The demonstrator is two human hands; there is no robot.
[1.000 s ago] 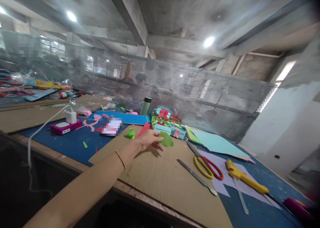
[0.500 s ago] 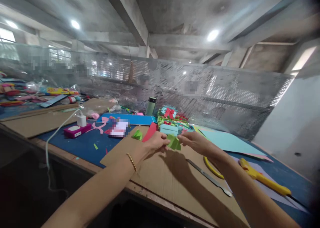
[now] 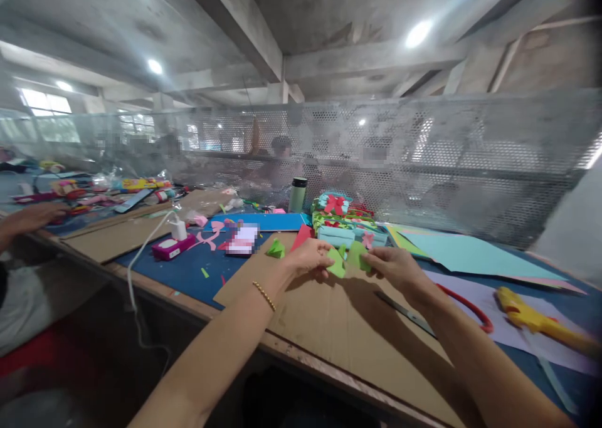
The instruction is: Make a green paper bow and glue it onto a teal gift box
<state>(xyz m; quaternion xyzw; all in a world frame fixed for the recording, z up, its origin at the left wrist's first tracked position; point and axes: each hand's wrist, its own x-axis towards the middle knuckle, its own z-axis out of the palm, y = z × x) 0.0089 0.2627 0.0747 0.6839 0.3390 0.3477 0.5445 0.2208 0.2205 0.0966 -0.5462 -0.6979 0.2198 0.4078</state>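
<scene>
Above the cardboard sheet [image 3: 301, 315], my left hand [image 3: 310, 259] pinches a light green paper piece [image 3: 337, 265] between thumb and fingers. A second green paper piece [image 3: 359, 256] is gripped by my right hand [image 3: 392, 266]. The two pieces are side by side with a narrow gap; whether they join lower down I cannot tell. Another folded green paper piece [image 3: 276, 249] lies on the cardboard to the left of my hands. Just behind them are a red paper strip [image 3: 301, 235] and a stack of light blue folded paper [image 3: 336, 235] with red and pink flower shapes.
A metal blade [image 3: 407, 314] lies under my right forearm. Yellow-handled tool [image 3: 540, 318], red handle loop [image 3: 470, 306] and pale blue sheets [image 3: 489, 252] are at right. At left are a phone [image 3: 242, 240], a purple box [image 3: 173, 247] with a cabled charger, and another person's hand [image 3: 40, 218].
The view has swung left, bringing another person's arm in at the left edge. The green paper, bunched together before, now shows as two parts spread between my hands.
</scene>
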